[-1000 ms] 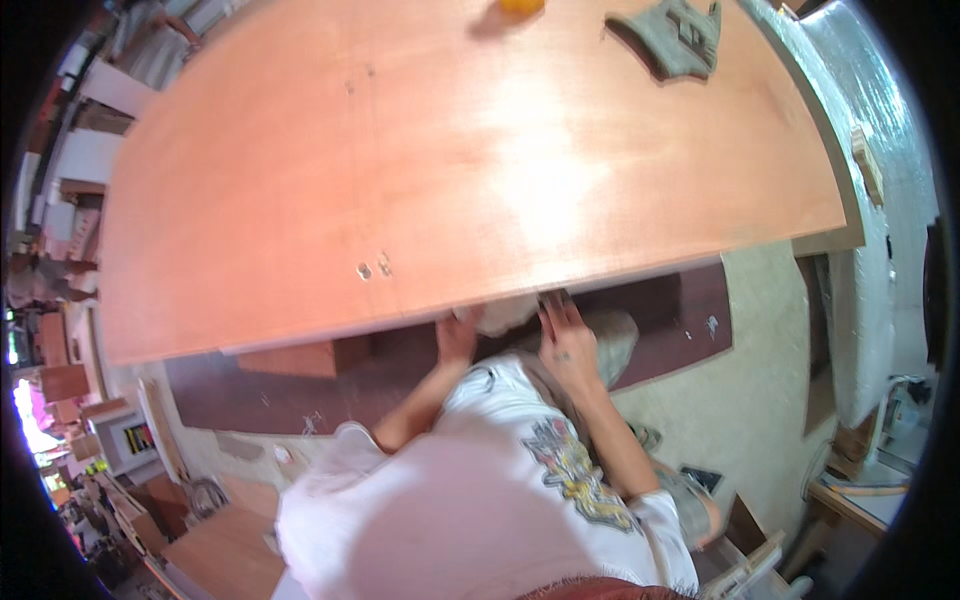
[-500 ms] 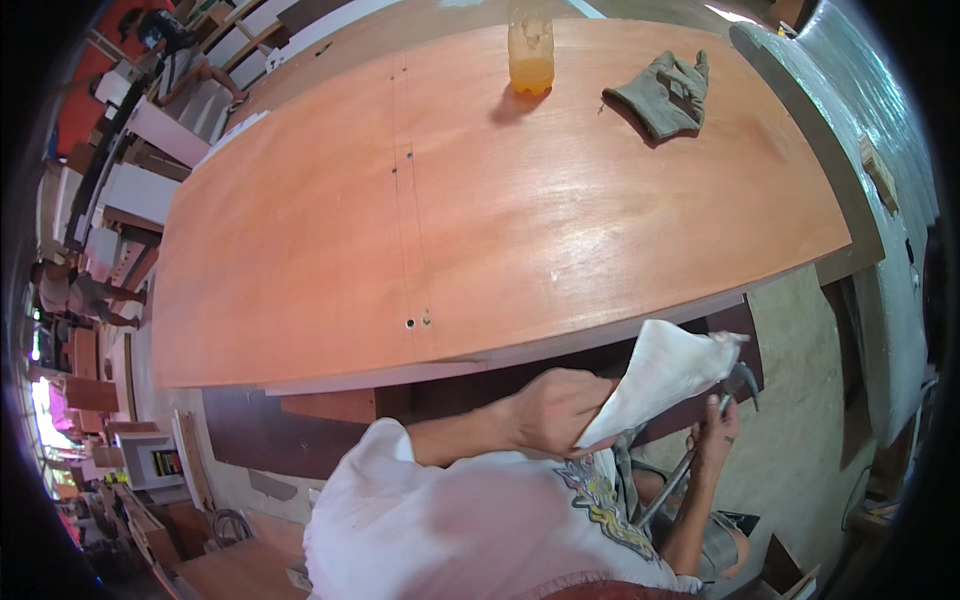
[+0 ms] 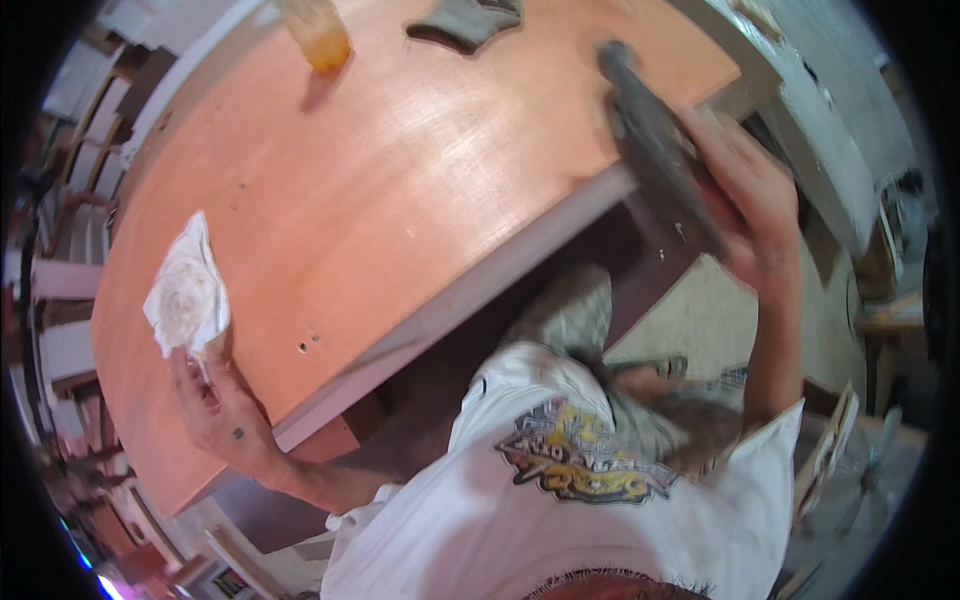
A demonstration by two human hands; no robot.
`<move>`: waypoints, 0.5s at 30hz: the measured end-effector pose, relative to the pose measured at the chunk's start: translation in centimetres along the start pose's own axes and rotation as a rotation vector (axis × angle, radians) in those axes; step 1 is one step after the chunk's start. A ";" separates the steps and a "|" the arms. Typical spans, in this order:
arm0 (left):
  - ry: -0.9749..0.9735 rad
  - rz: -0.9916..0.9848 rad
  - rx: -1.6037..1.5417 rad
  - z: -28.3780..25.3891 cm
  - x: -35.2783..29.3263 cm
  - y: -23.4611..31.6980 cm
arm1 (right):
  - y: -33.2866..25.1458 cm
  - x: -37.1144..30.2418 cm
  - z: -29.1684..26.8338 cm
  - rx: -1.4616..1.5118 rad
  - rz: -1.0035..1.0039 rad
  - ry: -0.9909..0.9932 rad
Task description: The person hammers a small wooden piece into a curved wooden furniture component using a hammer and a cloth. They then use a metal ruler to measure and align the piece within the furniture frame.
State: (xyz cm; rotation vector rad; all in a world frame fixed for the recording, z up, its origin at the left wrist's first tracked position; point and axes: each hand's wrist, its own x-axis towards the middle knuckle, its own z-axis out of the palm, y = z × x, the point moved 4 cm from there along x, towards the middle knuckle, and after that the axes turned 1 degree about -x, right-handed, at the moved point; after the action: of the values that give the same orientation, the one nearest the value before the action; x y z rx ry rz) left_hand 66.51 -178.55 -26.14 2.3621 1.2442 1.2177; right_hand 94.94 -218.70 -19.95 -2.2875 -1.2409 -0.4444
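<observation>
Panel (image 3: 400, 190); left hand (image 3: 222, 412) gripping white packet (image 3: 190, 285), right hand (image 3: 748, 200) dark tool (image 3: 652, 140).

Stylised yellow-and-dark lettering (image 3: 585, 455) stands on the chest of the white shirt (image 3: 475, 515), nearer the wearer than the wooden panel (image 3: 420, 230); lens bending perhaps hampers reading it.

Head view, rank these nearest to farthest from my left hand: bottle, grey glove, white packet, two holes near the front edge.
1. White packet: at the left hand.
2. Two holes: right of the hand.
3. Bottle: far side of the board.
4. Grey glove: right of the bottle.
</observation>
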 end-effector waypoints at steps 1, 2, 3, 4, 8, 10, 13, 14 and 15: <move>0.054 -0.185 -0.057 -1.0 -0.6 0.9 | -2.0 4.4 1.8 0.031 -0.173 -0.065; 0.024 -0.140 -0.018 -0.7 -0.4 1.3 | -2.8 6.8 3.7 0.053 -0.316 0.042; 0.015 -0.098 0.025 -0.6 -0.3 1.5 | -3.2 8.8 6.2 0.075 -0.385 0.076; 0.015 -0.049 0.051 -0.5 0.1 1.9 | -4.9 11.2 7.0 0.067 -0.457 -0.069; 0.078 0.002 -0.102 -0.9 0.0 1.5 | -9.2 14.9 15.1 0.157 -0.505 -0.056; 0.092 -0.089 -0.169 -0.9 -0.2 1.3 | -11.1 15.5 17.5 0.118 -0.474 -0.139; 0.164 0.017 -0.062 -0.7 -0.5 1.8 | -10.3 12.9 17.1 0.112 -0.483 0.212; 0.167 0.017 -0.037 -1.0 -0.5 1.5 | -9.8 12.1 16.9 0.128 -0.498 0.292; 0.165 0.022 -0.034 -0.9 -0.5 1.3 | -8.6 11.2 16.0 0.120 -0.507 0.376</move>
State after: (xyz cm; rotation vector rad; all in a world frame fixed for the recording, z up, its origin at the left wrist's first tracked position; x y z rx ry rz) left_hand 66.45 -179.90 -25.12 2.2968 1.2371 1.4548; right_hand 94.38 -198.00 -25.17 -1.6707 -1.5832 -0.9027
